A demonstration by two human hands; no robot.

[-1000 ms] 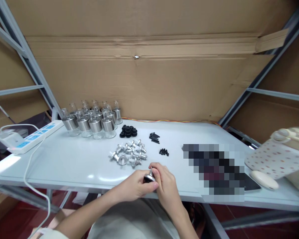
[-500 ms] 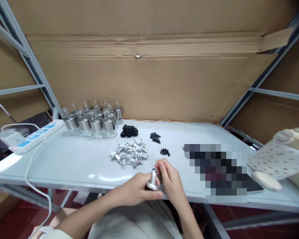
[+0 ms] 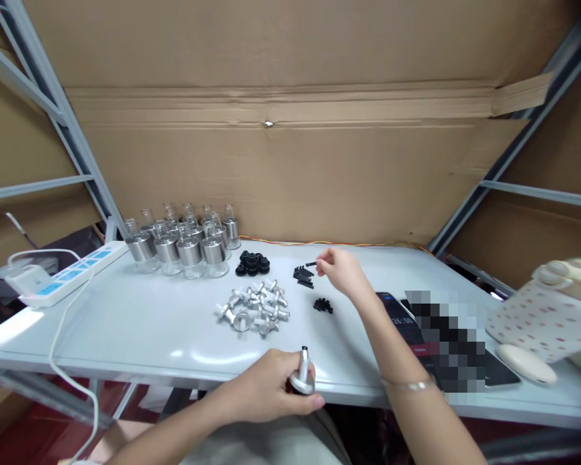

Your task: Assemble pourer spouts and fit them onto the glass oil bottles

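Near the table's front edge, my left hand (image 3: 274,385) is closed around a metal pourer spout (image 3: 303,382), whose narrow tube with a dark tip points up. My right hand (image 3: 341,272) reaches further back and pinches a thin black plastic piece (image 3: 310,263) between thumb and fingertips. Just below that lies a small pile of similar black pieces (image 3: 304,278). Nearer to me is a cluster of tiny black caps (image 3: 323,306). More metal spouts with whitish ends (image 3: 256,308) lie heaped left of the caps. Behind them sits a pile of round black stoppers (image 3: 252,263).
Several glass bottles with metal sleeves (image 3: 190,252) stand at the back left. A power strip (image 3: 77,274) with a white cable lies at the left edge. Phones (image 3: 399,316), partly pixelated, a white oval object (image 3: 527,363) and a dotted bag (image 3: 537,316) are on the right.
My right hand has moved from beside my left hand forward to the thin black pieces and now pinches one. My left hand still holds the spout near the front edge.
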